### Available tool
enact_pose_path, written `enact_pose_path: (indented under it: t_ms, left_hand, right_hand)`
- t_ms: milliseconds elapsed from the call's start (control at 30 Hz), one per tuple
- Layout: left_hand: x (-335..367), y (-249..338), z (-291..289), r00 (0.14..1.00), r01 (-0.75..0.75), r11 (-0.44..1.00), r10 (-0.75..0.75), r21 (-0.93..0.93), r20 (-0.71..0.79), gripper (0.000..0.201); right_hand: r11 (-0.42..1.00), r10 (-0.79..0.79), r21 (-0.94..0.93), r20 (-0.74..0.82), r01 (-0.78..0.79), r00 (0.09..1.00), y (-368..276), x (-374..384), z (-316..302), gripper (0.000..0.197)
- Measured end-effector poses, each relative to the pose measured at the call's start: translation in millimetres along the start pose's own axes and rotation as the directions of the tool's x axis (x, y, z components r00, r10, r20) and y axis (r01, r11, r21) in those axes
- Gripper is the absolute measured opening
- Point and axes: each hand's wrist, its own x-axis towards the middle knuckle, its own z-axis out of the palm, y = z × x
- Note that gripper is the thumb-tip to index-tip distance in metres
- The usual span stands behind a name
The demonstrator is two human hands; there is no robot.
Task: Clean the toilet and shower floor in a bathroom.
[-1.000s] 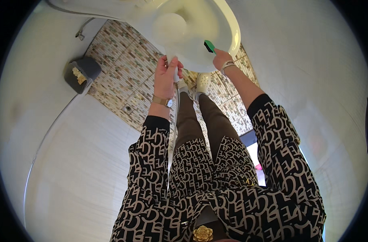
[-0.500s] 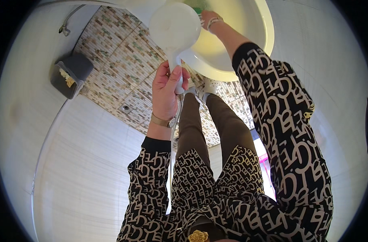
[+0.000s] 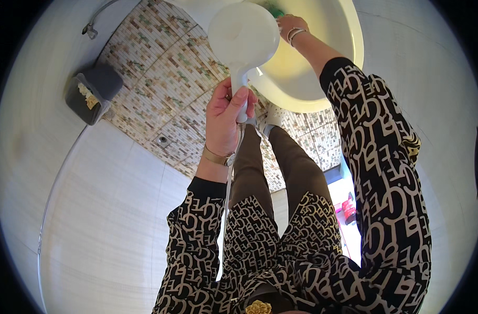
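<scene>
My left hand (image 3: 226, 118) is closed round the handle of a white shower head (image 3: 243, 35). Its round head is held up beside the near-left part of a pale yellow oval basin (image 3: 358, 47), covering some of the rim. A thin hose (image 3: 228, 201) hangs from the handle past my wrist. Inside the basin, my right hand (image 3: 293, 26) reaches to the inner surface, fingers bent round a green scrubber (image 3: 274, 9). Most of the scrubber is hidden by the hand and the shower head, so its exact kind is unclear.
A grey waste bin (image 3: 105, 86) with crumpled paper stands on the mosaic-tiled floor (image 3: 160, 47) at the left. Near it are a small wall tap (image 3: 90, 32) and a floor drain (image 3: 162, 139). My legs (image 3: 296, 162) stand close to the basin.
In the picture, the shower head and my left hand have shifted slightly right. My right hand and the green scrubber have also moved right within the basin.
</scene>
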Motion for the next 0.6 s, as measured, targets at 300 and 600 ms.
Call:
enact_pose_path:
  t_ms: [300,600]
  left_hand:
    - [-15,4,-23,0.999,-0.014,1.000,0.013,-0.021,-0.052,0.025]
    - [-13,7,-27,0.999,-0.020,0.999,0.022,0.035,-0.037,0.023]
  right_hand:
    - [0.992,0.098,0.084,0.000,-0.098,0.995,-20,-105,32,0.038]
    - [0.732,0.222,0.673,-0.086,-0.108,0.971,-51,-51,41,0.026]
